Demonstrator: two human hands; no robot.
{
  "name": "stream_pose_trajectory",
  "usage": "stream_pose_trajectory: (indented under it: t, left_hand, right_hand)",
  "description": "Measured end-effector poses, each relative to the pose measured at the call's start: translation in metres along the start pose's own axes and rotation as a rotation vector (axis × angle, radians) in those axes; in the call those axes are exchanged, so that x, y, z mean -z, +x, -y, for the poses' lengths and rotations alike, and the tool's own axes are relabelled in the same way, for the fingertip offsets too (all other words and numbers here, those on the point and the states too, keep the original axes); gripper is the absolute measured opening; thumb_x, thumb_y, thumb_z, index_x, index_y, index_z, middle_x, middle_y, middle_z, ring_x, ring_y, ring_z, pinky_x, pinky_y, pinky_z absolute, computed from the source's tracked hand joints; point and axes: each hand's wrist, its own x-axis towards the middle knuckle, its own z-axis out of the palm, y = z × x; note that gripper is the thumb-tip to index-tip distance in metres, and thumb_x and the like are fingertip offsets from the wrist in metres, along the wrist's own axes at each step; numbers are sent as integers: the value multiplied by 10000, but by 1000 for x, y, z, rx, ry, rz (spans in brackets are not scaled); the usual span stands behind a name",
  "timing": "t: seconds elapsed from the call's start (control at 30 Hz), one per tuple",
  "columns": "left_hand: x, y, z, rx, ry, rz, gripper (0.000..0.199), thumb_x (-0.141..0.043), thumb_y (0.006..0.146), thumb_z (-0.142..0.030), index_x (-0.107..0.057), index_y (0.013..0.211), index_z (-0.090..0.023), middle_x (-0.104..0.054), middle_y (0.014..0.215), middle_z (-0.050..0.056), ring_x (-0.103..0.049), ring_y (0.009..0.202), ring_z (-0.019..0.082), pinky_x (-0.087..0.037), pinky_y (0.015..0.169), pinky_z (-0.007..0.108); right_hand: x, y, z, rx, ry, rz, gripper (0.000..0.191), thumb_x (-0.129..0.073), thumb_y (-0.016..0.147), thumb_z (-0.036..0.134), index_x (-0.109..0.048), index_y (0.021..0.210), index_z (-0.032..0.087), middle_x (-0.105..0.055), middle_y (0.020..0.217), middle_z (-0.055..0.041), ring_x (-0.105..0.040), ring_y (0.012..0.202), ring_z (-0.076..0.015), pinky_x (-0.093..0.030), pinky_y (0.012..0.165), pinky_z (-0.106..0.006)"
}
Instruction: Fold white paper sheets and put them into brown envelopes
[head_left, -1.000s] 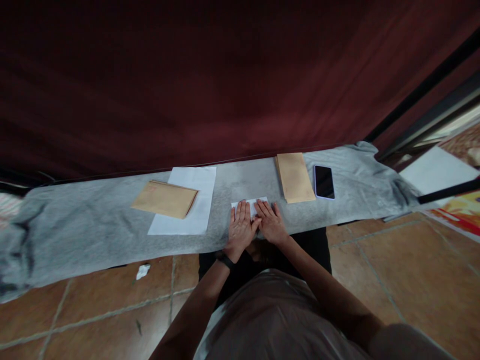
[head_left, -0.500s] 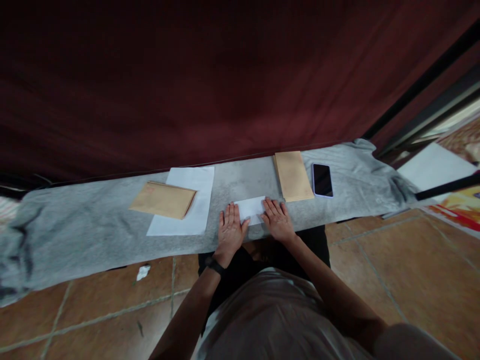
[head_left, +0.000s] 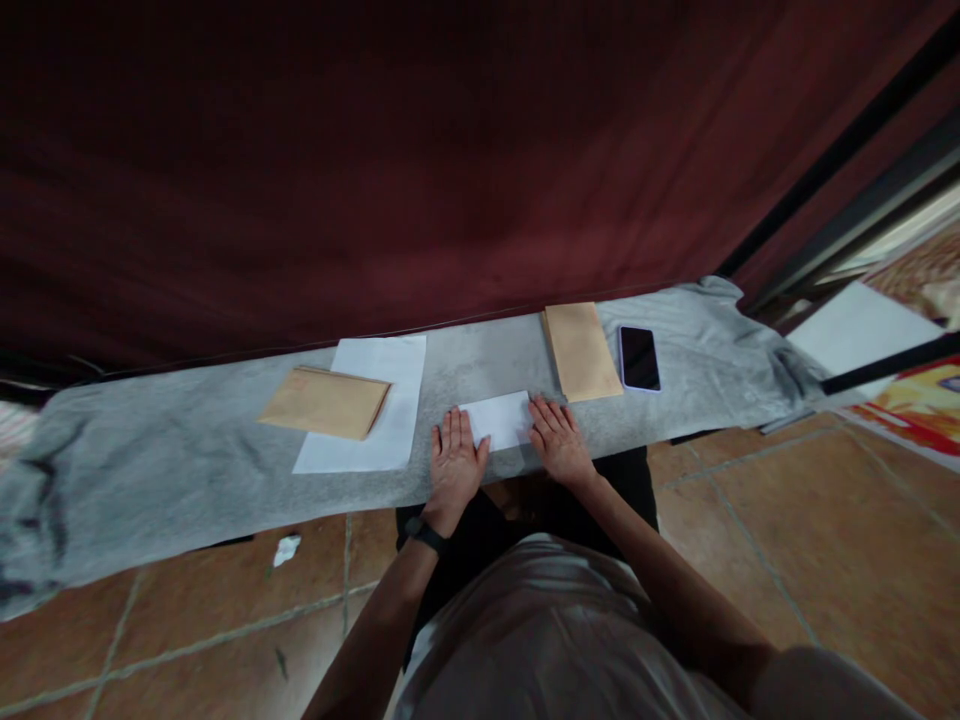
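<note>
A small folded white sheet of paper (head_left: 498, 420) lies flat on the grey cloth between my two hands. My left hand (head_left: 456, 462) rests palm down at its left edge, fingers stretched forward and thumb towards the paper. At the paper's right edge, my right hand (head_left: 559, 442) lies flat with its fingers extended. Neither hand grips anything. Beyond my right hand is a stack of brown envelopes (head_left: 585, 352). To the left of my left hand, more brown envelopes (head_left: 327, 402) lie partly over larger white sheets (head_left: 397, 420).
A phone (head_left: 640, 358) lies right of the envelope stack. The grey cloth (head_left: 187, 450) covers a long narrow surface, with a dark red curtain (head_left: 420, 180) behind it. A white scrap (head_left: 286, 550) is on the tiled floor. Printed sheets (head_left: 919, 405) and a dark bar stand at the right.
My hands have drawn slightly apart towards the paper's two side edges, so more of the folded sheet shows. The envelopes and phone stay in place; the view has shifted a little.
</note>
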Motion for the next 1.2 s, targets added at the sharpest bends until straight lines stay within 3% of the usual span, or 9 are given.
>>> stream_pose_trajectory:
  t: [0.17, 0.47, 0.63, 0.9, 1.2]
  left_hand:
    - [3, 1, -10, -30, -12, 5, 579, -355, 1038, -333, -354, 1532, -31, -368, 1591, 211, -286, 1517, 317, -252, 1237, 544]
    - [2, 7, -51, -299, -142, 148, 587, -291, 1061, -400, -322, 1563, -96, -352, 1625, 118, -226, 1543, 226, -239, 1268, 467]
    - [0, 12, -55, -315, -129, 184, 601, -287, 1059, -452, -340, 1561, -125, -330, 1638, 99, -210, 1548, 225, -200, 1275, 473]
    - [0, 20, -56, -307, -124, 219, 579, -266, 1063, -456, -395, 1537, -148, -331, 1641, 74, -217, 1547, 228, -168, 1279, 468]
    - [-10, 39, -63, -285, -150, 186, 558, -278, 1058, -442, -386, 1546, -194, -309, 1651, 42, -199, 1551, 258, -151, 1271, 531]
  right_hand:
    - [7, -17, 14, 98, 50, 52, 503, -384, 1060, 361, -447, 1518, 165, -441, 1576, -91, -380, 1465, -287, -249, 1222, -520]
    - [7, -22, 20, 99, 14, 90, 518, -360, 1050, 273, -382, 1552, 147, -405, 1599, -83, -373, 1463, -283, -219, 1233, -521]
    - [8, -26, 17, 122, -4, 96, 543, -373, 1054, 287, -328, 1576, 145, -391, 1606, -98, -352, 1476, -283, -231, 1230, -525]
    - [17, -46, 16, 158, 29, 115, 508, -394, 1056, 315, -402, 1540, 159, -394, 1605, -106, -309, 1502, -299, -250, 1224, -554]
    - [16, -46, 15, 135, 58, 107, 474, -413, 1054, 329, -483, 1478, 129, -522, 1510, -138, -339, 1489, -285, -265, 1230, -551]
